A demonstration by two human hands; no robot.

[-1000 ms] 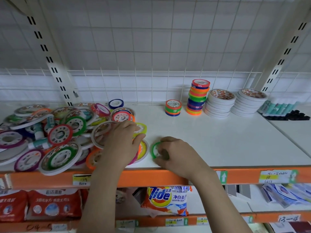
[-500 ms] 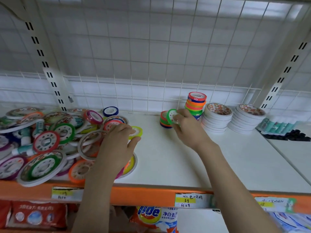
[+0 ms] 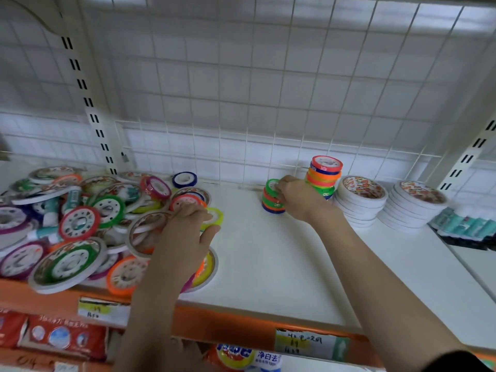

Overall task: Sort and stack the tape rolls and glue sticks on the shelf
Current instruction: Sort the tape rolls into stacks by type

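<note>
Head view shows the right hand (image 3: 298, 198) pinching a small green tape roll (image 3: 271, 187) and tilting it onto the short stack (image 3: 273, 203) of small coloured rolls near the back of the shelf (image 3: 281, 264). 1 second ago that same roll lay at the shelf's front lip under this hand; half a second ago it was just reaching the stack. So the carry is over and only the seating and letting go look to remain.

Just right of the grip stands the taller stack (image 3: 323, 178) of small rolls, almost touching the knuckles, so a careless withdrawal could topple it. Farther right sit 2 stacks of white rolls (image 3: 361, 202) and then the glue sticks (image 3: 467, 224).

Well to the left of the grip, the left hand (image 3: 185, 234) rests on the unsorted pile (image 3: 77, 232), fingers curled over rolls there; whether it actually grips one cannot be told. It has barely shifted over the last second.

Between both hands the shelf is bare white board, giving free room to pull back toward the orange front edge (image 3: 241, 320). Behind the stacks, the wire grid (image 3: 241, 103) closes off the rear.
</note>
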